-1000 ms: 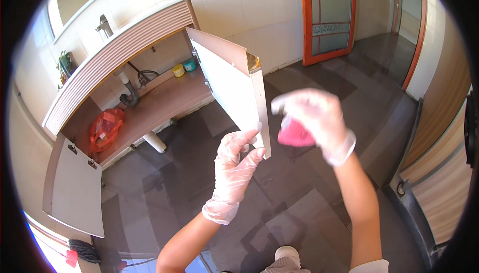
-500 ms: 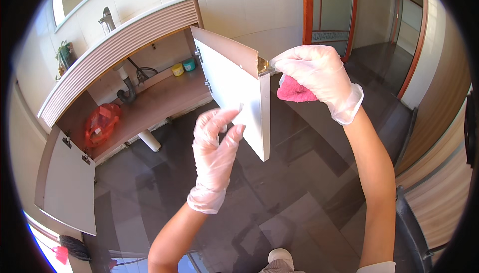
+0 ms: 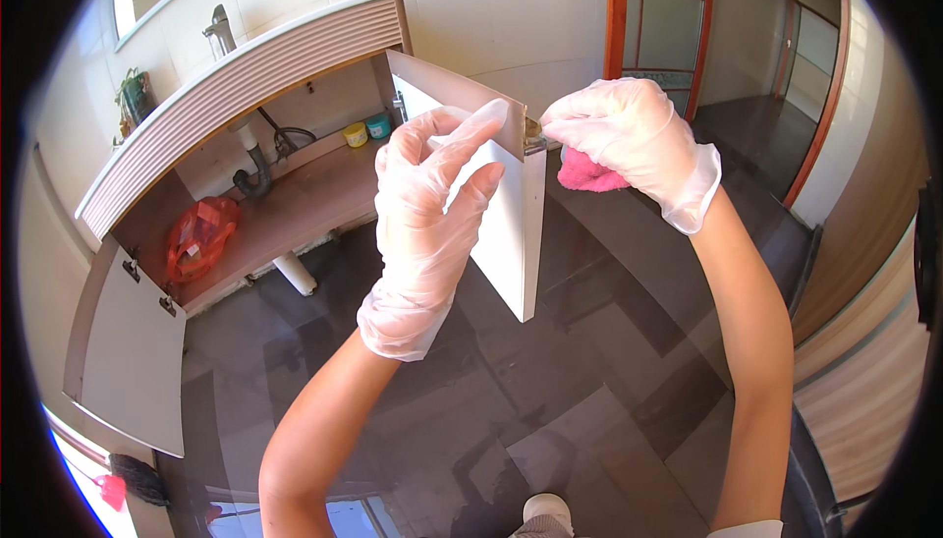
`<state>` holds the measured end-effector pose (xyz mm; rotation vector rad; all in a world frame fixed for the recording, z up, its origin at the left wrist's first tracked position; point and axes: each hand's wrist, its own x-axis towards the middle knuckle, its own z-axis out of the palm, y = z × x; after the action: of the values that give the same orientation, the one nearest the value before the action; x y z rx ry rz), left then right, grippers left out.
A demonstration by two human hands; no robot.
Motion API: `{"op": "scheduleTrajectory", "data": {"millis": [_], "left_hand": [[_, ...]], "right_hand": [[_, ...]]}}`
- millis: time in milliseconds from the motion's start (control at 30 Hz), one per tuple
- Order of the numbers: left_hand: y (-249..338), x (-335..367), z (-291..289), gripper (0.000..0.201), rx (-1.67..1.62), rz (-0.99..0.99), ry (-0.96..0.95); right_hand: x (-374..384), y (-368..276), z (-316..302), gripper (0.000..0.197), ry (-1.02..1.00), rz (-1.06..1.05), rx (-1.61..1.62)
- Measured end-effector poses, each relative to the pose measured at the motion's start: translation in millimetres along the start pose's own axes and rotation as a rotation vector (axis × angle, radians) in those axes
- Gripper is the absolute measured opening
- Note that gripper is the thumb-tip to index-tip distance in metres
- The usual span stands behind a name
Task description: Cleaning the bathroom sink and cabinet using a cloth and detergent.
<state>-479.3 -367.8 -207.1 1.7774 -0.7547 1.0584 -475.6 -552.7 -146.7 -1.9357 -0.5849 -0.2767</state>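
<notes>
The right cabinet door, white inside with a beige top edge, stands swung out from the vanity. Its outer top corner looks chipped, with rough yellowish material showing. In a clear plastic glove, my right hand is closed beside that corner, thumb and finger pinched together. A pink cloth is held in that hand and hangs below its fingers. My left hand, gloved too, is in front of the door's inner face, index finger and thumb stretched apart. Whether its fingertips touch the door I cannot tell.
The vanity holds a red plastic bag, a drain pipe and two small tubs, yellow and teal. Its left door hangs open. A white pipe lies under the cabinet. Dark tiles cover the floor.
My left hand has risen toward the door's top edge, its index finger now straighter. My right hand stays by the corner with the cloth. The whole view has shifted slightly.
</notes>
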Motion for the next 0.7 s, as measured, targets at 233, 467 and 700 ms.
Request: {"op": "scheduleTrajectory", "data": {"millis": [233, 467, 700], "left_hand": [[11, 24, -2, 0.047, 0.444, 0.309, -0.077], [8, 31, 1, 0.037, 0.617, 0.599, -0.058], [8, 31, 4, 0.031, 0.631, 0.633, -0.033]], "right_hand": [[10, 5, -7, 0.007, 0.027, -0.584, -0.555], [11, -4, -9, 0.012, -0.037, -0.573, -0.771], [9, -8, -5, 0.007, -0.069, 0.002, -0.161]]}}
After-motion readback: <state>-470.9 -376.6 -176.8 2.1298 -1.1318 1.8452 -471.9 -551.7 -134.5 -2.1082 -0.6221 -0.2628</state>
